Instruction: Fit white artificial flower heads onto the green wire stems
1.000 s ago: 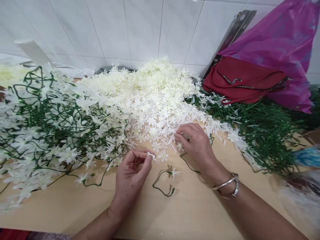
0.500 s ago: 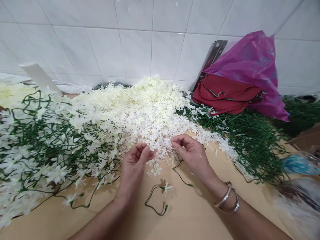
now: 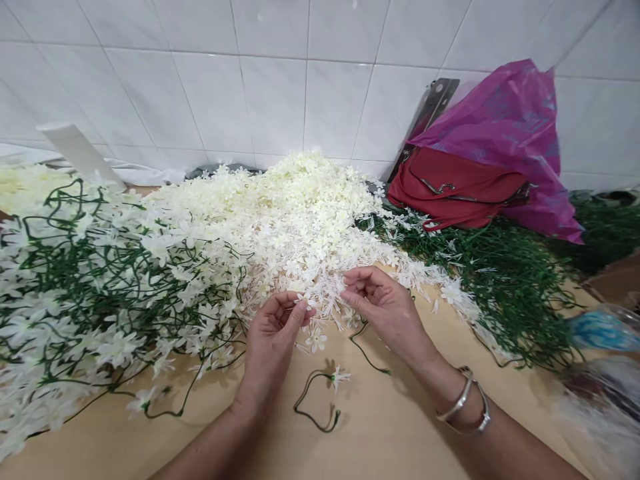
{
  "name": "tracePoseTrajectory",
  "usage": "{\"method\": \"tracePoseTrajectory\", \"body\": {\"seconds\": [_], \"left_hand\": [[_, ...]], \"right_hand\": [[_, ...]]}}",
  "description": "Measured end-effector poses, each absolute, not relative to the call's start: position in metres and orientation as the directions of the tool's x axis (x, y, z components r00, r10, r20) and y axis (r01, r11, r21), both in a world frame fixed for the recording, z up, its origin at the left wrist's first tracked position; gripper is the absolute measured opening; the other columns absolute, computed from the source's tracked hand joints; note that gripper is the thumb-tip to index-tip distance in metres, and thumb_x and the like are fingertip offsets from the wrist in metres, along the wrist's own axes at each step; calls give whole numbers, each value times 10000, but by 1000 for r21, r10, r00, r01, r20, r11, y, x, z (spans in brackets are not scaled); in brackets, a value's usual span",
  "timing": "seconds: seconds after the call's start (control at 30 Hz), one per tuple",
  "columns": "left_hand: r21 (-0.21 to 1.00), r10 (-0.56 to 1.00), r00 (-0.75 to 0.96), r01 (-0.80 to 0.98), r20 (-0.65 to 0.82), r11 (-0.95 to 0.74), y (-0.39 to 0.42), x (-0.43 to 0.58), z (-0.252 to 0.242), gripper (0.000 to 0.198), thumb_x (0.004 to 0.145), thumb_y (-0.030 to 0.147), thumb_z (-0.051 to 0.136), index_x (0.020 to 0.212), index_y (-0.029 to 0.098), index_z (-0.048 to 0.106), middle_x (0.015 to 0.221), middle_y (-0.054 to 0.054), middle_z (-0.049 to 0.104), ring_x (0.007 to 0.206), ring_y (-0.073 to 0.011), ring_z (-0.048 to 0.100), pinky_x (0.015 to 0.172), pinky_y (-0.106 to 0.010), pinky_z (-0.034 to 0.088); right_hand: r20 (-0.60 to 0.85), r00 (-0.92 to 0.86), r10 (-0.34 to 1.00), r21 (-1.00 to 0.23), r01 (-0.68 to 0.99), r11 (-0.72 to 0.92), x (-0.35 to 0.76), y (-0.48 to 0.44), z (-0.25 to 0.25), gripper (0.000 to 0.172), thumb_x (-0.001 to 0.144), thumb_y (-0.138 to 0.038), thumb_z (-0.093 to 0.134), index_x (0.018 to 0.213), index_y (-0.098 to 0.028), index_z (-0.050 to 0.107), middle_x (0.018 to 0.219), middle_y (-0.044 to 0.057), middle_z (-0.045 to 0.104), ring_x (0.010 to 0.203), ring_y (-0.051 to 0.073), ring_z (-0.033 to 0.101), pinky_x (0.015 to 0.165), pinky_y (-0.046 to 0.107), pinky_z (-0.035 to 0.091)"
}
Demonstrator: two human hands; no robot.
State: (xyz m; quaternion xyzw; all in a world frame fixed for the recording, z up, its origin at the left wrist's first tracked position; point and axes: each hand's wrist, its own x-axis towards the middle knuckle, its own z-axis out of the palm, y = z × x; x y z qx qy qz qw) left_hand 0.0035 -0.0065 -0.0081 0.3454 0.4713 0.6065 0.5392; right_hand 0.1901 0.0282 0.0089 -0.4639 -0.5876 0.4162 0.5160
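My left hand (image 3: 273, 337) pinches a small white flower (image 3: 301, 301) between thumb and fingers, just in front of a big heap of loose white flowers (image 3: 295, 213). My right hand (image 3: 387, 310) is curled beside it, fingers bent at the heap's near edge, with a thin green stem (image 3: 365, 350) trailing from under it onto the table. A looped green stem with one white flower (image 3: 320, 397) lies on the table between my wrists. My right wrist wears silver bangles (image 3: 465, 403).
Finished green vines with white flowers (image 3: 95, 280) cover the left side. Bare green stems (image 3: 510, 280) pile at the right. A red handbag (image 3: 460, 190) and a purple plastic bag (image 3: 505, 133) lean on the white tiled wall. The tan table (image 3: 390, 440) shows in front.
The camera has tilted up, showing more wall. My right hand lifted off the flower heap and curled toward my left hand, which still pinches a flower.
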Motion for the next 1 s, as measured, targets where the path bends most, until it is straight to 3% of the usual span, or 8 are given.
{"method": "tracePoseTrajectory", "body": {"seconds": [0.2, 0.47, 0.63, 0.83, 1.0], "left_hand": [[969, 991, -136, -243, 13, -46, -12, 6, -2, 317, 820, 467, 821, 913, 190, 698, 816, -5, 724, 752, -135, 668, 701, -236, 530], [956, 997, -71, -289, 33, -52, -12, 7, 3, 259, 827, 410, 818, 884, 186, 700, 956, -29, 734, 844, -140, 651, 790, -245, 538], [964, 987, -157, -253, 38, -77, -10, 3, -1, 238, 826, 388, 805, 888, 191, 687, 810, 5, 665, 749, -125, 597, 711, -226, 504], [974, 947, -228, 69, 227, -217, -11, 0, -2, 144, 877, 349, 748, 864, 206, 738, 1143, -78, 598, 978, -176, 634, 737, -237, 523], [959, 934, -233, 143, 273, -245, -11, 0, -1, 107, 919, 318, 721, 910, 216, 751, 1085, -64, 609, 925, -162, 634, 728, -237, 522]], "right_hand": [[294, -126, 947, -931, 185, 314, 188, 24, 13, 40, 826, -243, 772, 865, -236, 776, 1075, 61, 703, 960, 200, 664, 820, 355, 535], [295, -263, 919, -930, 140, 338, 175, 12, 14, 63, 878, -227, 741, 885, -262, 793, 1083, 50, 704, 1022, 201, 675, 908, 380, 530], [243, -158, 957, -942, 195, 272, 180, 15, 8, 50, 874, -262, 755, 917, -239, 767, 841, 9, 684, 795, 172, 620, 746, 334, 500], [191, -58, 980, -967, 160, 198, 185, 17, 13, 145, 827, -334, 813, 858, -220, 729, 744, -1, 674, 706, 161, 592, 655, 306, 472], [142, -137, 980, -979, 128, 159, 179, 11, 17, 129, 855, -343, 792, 875, -222, 750, 729, 7, 704, 691, 163, 613, 663, 315, 478]]}}
